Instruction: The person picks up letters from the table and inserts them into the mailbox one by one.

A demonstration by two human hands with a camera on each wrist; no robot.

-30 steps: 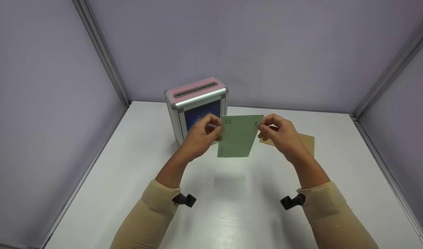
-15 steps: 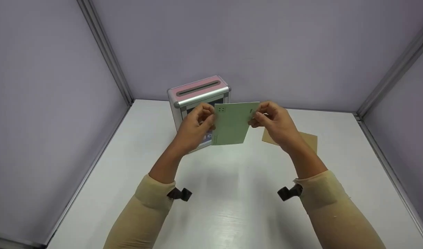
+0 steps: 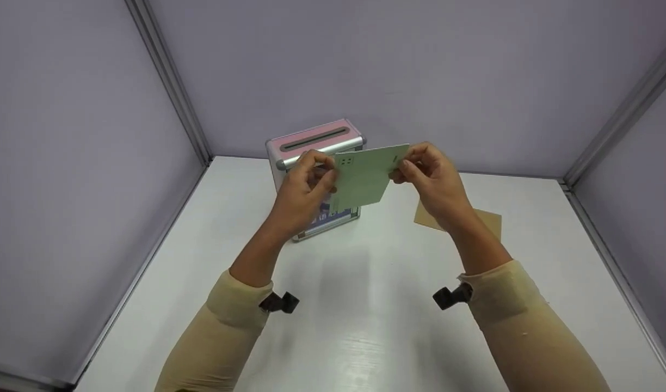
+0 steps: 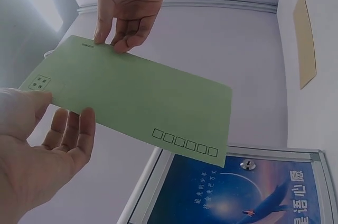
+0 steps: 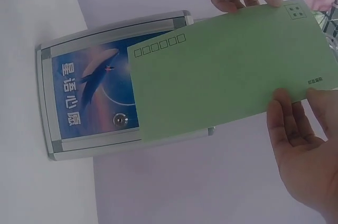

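A green envelope (image 3: 365,177) with printed boxes hangs upright between both hands, above the table. My left hand (image 3: 303,188) pinches its left long edge near the top between thumb and fingers. On the opposite edge, my right hand (image 3: 433,177) pinches it in the same way, as the right wrist view shows at the fingers (image 5: 282,108). Behind the envelope stands a metal-framed box (image 3: 316,136) with a pink top and a dark slot (image 3: 315,139). Its blue front panel (image 4: 232,192), with a whale picture and a small lock, is partly hidden by the envelope and left hand.
A brown envelope-like sheet (image 3: 488,220) lies flat on the white table (image 3: 360,305), partly behind the right forearm. Grey wall panels (image 3: 447,65) with metal rails enclose the table's back and sides.
Both hands have raised the green envelope and carried it slightly left, so it overlaps the box's front more. Its top edge now slants up to the right.
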